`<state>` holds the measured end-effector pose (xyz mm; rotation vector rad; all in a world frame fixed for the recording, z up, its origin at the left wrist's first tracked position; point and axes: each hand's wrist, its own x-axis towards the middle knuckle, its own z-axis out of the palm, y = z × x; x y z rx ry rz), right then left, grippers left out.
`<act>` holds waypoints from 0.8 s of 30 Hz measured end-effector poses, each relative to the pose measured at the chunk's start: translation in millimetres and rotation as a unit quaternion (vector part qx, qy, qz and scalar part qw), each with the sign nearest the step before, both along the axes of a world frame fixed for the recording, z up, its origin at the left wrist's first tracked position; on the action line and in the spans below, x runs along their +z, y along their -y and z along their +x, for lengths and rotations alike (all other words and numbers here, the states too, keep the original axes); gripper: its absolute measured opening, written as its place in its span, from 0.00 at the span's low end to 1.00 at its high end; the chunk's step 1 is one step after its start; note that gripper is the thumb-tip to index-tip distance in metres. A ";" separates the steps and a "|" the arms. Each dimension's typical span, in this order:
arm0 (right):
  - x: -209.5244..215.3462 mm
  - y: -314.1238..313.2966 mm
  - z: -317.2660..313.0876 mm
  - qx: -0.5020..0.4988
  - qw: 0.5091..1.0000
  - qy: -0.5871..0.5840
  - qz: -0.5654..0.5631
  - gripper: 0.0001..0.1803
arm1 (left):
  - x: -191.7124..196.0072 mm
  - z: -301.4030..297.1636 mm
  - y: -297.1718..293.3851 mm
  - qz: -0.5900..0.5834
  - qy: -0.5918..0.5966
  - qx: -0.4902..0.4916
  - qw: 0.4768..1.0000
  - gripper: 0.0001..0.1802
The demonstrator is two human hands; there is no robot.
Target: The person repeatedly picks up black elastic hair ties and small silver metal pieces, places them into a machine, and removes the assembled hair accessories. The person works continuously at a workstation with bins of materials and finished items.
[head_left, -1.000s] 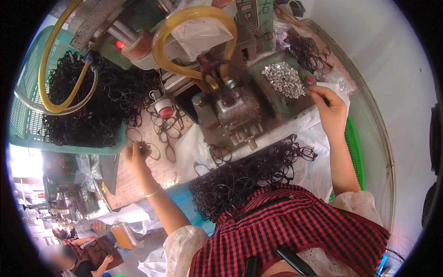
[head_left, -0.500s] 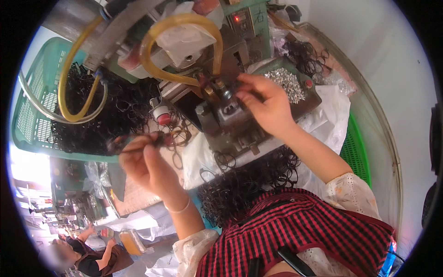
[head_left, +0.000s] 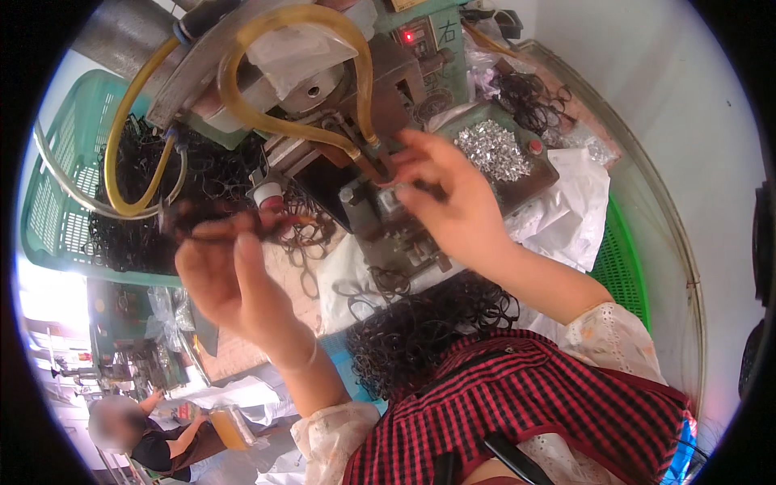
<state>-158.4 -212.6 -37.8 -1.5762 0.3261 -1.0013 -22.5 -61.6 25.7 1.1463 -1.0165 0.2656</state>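
My left hand is raised beside the green basket, fingers closed on black loops that are smeared by motion. My right hand is at the front of a press machine. Its thumb and fingertips come together near the metal die block, and whatever they hold is too blurred to make out. Yellow hoses curve over the machine, one ending close to my right fingertips. On the tray to the right lies a heap of small silvery metal pieces.
A green basket full of black loops stands at the left. A heap of loops lies against my checked apron, more loops on the table. A bright green basket stands at the right. Another person works at the lower left.
My left hand has moved left and slightly down with the black loops. My right hand has shifted slightly left and down by the die. The other person has moved right.
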 end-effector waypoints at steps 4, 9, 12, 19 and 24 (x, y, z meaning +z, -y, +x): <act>0.1 24.1 -36.0 -0.011 0.965 -0.098 -0.242 0.29 | -8.0 -39.9 -5.3 0.059 -0.031 -0.018 0.998 0.11; -65.1 75.7 -91.6 -0.291 0.804 -0.413 -0.313 0.14 | -18.0 -45.6 25.6 0.153 -0.040 -0.050 0.986 0.09; -98.7 93.0 -74.9 -0.321 0.804 -0.311 -0.393 0.10 | -23.6 -40.4 42.2 0.147 -0.044 -0.054 0.987 0.09; -85.0 118.1 -52.8 -0.283 0.844 -0.291 -0.351 0.08 | -10.1 -45.2 51.7 0.200 0.043 0.043 0.978 0.11; -87.3 120.3 -50.9 -0.250 0.847 -0.265 -0.387 0.07 | -17.6 -39.9 50.5 0.186 0.044 0.030 0.981 0.08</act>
